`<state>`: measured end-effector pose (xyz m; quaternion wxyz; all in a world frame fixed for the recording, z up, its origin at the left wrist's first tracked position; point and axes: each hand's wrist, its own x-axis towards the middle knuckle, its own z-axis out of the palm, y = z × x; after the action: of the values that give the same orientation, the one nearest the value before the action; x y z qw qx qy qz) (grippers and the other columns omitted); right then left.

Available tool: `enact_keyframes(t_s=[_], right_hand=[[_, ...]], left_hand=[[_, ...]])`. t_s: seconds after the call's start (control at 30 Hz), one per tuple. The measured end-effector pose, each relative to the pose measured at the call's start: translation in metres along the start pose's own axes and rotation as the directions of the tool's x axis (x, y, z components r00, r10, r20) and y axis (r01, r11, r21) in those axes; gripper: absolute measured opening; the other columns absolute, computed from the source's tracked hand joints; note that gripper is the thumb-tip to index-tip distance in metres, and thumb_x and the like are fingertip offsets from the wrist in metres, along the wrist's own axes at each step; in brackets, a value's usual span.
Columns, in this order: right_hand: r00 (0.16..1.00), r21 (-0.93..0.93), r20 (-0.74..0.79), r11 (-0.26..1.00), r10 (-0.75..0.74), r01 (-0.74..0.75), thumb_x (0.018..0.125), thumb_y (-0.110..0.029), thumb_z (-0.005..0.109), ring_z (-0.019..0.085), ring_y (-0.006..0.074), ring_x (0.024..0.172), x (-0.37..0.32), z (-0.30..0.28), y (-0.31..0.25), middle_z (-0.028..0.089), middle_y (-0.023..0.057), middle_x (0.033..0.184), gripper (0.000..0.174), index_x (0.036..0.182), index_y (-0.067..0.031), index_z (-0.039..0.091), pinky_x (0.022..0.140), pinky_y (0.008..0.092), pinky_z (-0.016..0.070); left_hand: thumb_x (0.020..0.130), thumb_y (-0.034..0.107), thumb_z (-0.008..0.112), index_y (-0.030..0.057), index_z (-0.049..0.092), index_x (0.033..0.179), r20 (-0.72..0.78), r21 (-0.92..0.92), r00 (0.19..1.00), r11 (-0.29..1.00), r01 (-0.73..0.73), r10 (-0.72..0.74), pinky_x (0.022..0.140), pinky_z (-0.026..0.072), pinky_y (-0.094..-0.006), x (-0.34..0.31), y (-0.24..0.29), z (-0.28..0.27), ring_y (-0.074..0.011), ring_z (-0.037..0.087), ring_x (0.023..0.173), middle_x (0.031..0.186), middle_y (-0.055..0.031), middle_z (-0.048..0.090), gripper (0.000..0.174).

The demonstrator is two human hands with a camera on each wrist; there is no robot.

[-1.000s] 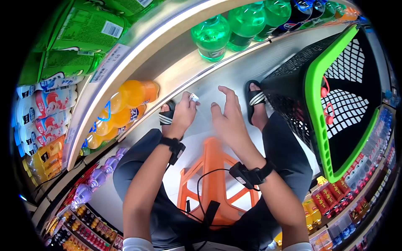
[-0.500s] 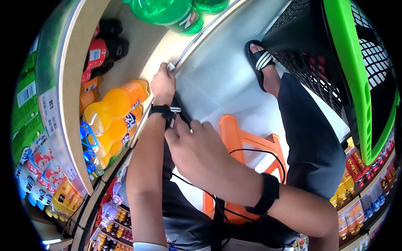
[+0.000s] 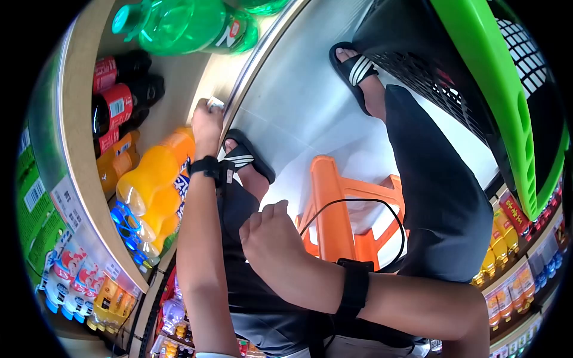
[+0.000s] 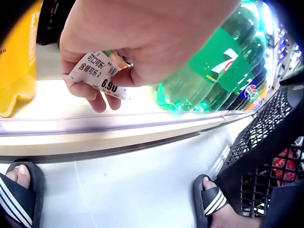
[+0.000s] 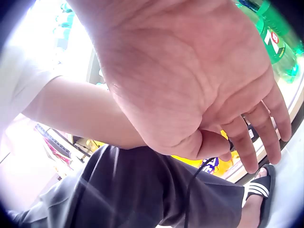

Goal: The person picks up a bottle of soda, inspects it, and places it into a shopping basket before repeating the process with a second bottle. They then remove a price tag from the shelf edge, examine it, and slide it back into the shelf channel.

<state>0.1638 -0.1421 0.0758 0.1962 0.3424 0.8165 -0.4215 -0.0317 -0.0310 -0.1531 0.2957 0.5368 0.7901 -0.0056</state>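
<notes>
My left hand (image 3: 207,122) pinches a small white price label (image 4: 97,73) printed 6.90, between thumb and curled fingers. It is over the front of the bottom shelf (image 4: 147,97), between orange soda bottles (image 3: 158,179) and a green 7UP bottle (image 3: 185,27). In the left wrist view a bit of green and orange shows behind the label. Held back over my lap, my right hand (image 3: 274,235) has nothing in it. The right wrist view shows its palm (image 5: 190,80), with the fingers loosely bent.
Dark bottles with red labels (image 3: 113,107) lie deeper on the shelf. A black mesh basket with a green rim (image 3: 495,77) stands to the right. Beneath me is an orange stool (image 3: 325,206); a black cable (image 3: 358,200) loops above it.
My left hand has moved with the label from above the floor to the shelf front. The right hand has drawn back toward my lap. The head view has turned left toward the shelf.
</notes>
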Motion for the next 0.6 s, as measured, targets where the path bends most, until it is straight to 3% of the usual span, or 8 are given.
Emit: enact_keyframes(t_s=[0.1, 0.13, 0.37, 0.47, 0.6], right_hand=[[1.000, 0.010, 0.000, 1.000, 0.018, -0.018, 0.083, -0.019, 0.061, 0.058, 0.0281, 0.100, 0.006, 0.002, -0.008, 0.062, 0.0119, 0.101, 0.040, 0.118, -0.0004, 0.058, 0.094, 0.0477, 0.0396], [1.000, 0.040, 0.005, 0.999, 0.023, -0.023, 0.083, -0.019, 0.061, 0.058, 0.0286, 0.102, 0.008, 0.001, -0.009, 0.061, 0.0124, 0.102, 0.040, 0.119, -0.0005, 0.057, 0.096, 0.0488, 0.0388], [0.996, 0.016, 0.063, 0.998, -0.060, 0.060, 0.085, -0.020, 0.060, 0.057, 0.0310, 0.105, -0.002, -0.014, -0.009, 0.061, 0.0144, 0.107, 0.046, 0.126, 0.0013, 0.053, 0.099, 0.0527, 0.0371], [0.988, 0.013, 0.127, 0.996, -0.087, 0.086, 0.085, -0.020, 0.060, 0.057, 0.0314, 0.106, -0.003, -0.010, -0.010, 0.060, 0.0149, 0.108, 0.048, 0.128, 0.0016, 0.051, 0.099, 0.0529, 0.0367], [0.981, 0.016, 0.175, 0.997, -0.077, 0.076, 0.085, -0.021, 0.061, 0.056, 0.0320, 0.108, 0.001, -0.009, -0.012, 0.060, 0.0152, 0.110, 0.050, 0.128, 0.0017, 0.050, 0.100, 0.0532, 0.0360]], left_hand=[[0.083, 0.023, 0.061, 0.0039, 0.065, 0.102, 0.175, -0.007, 0.983, 0.998, 0.058, -0.056, 0.079, 0.0502, -0.0420, -0.007, 0.002, -0.005, -0.0363, 0.066, 0.088, 0.086, -0.0229, 0.067, 0.027], [0.085, 0.021, 0.060, 0.0037, 0.066, 0.099, 0.076, 0.068, 0.996, 0.997, -0.047, 0.042, 0.077, 0.0508, -0.0399, -0.010, -0.003, -0.001, -0.0328, 0.068, 0.082, 0.080, -0.0202, 0.068, 0.024], [0.089, 0.021, 0.057, 0.0035, 0.067, 0.101, 0.038, -0.154, 0.999, 0.988, 0.015, -0.009, 0.071, 0.0504, -0.0345, -0.005, -0.024, 0.010, -0.0230, 0.067, 0.072, 0.074, -0.0146, 0.067, 0.024], [0.089, 0.022, 0.057, 0.0032, 0.068, 0.101, 0.078, -0.115, 0.997, 0.993, -0.001, 0.010, 0.072, 0.0504, -0.0346, -0.009, -0.014, 0.008, -0.0250, 0.067, 0.072, 0.074, -0.0160, 0.067, 0.024], [0.088, 0.020, 0.059, 0.0035, 0.068, 0.108, -0.011, -0.028, 1.000, 0.999, -0.021, 0.020, 0.077, 0.0508, -0.0354, -0.016, -0.010, 0.006, -0.0309, 0.068, 0.081, 0.082, -0.0213, 0.068, 0.027]])
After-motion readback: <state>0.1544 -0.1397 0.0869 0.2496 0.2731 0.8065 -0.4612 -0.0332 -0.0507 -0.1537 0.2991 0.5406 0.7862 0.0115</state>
